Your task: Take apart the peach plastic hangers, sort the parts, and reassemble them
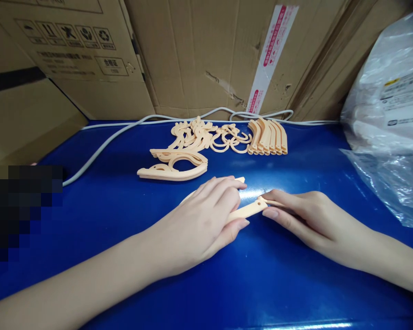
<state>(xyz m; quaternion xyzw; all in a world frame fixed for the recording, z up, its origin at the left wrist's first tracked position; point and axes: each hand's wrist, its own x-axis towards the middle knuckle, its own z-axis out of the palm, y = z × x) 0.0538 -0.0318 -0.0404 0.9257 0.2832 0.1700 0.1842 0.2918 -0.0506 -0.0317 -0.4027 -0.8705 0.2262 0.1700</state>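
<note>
My left hand (206, 217) is closed around a beige plastic hanger arm (248, 211). The end with a small hole sticks out to the right, and another beige tip (240, 180) shows beyond the fingers. My right hand (309, 217) pinches a thin beige plastic piece (278, 204) at that end, mostly hidden by the fingers. Whether the two parts are joined I cannot tell. Behind my left hand lie folded hangers (179, 173), stacked together. Further back are a heap of small beige parts (192, 135), loose hooks (220, 147) and a row of curved hanger arms (268, 137).
The blue tabletop (227, 288) is glossy. A white cable (105, 156) runs along its back edge. Cardboard boxes (199, 55) stand behind, and a clear plastic bag (382, 119) sits on the right. A pixelated dark patch covers the left side.
</note>
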